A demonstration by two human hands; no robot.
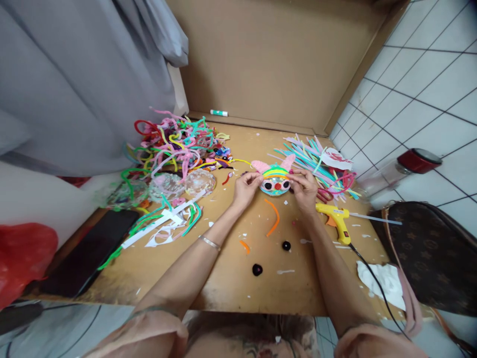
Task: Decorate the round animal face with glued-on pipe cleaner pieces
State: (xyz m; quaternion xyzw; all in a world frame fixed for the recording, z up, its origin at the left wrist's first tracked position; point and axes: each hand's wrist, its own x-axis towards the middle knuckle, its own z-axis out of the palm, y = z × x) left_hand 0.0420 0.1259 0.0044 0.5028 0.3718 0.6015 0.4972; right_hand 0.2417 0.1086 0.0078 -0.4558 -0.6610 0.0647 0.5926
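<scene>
We had a small, rounded craft face [275, 181], with pink fuzzy ears, bands of green, yellow and orange, black eyes and a red nose, beyond the middle of the brown wooden worktop [227, 283]. Taking it as the dial's centre, with twelve o'clock pointing away from us, our left hand [247, 190] pinched its edge near nine o'clock and our right hand [304, 190] pinched it near three. Whether its underside touched the wood, we could not tell.

We judged it very light, its fuzzy trim soft and grippy, its shinier lower part probably smoother and more slippery. The ears, at eleven and one o'clock, looked bendable and loosely fixed, so we thought them poor handles; the side edges, taken gently, seemed the best hold, since a hard squeeze might have shifted the bands.

A curved orange fuzzy strip [278, 217] lay at six o'clock, with a round black fuzzy disc [286, 245] farther down. The yellow plastic glue gun [337, 219] lay at four o'clock, and a bundle of straight pastel pipe cleaners [306, 158] at two.
</scene>
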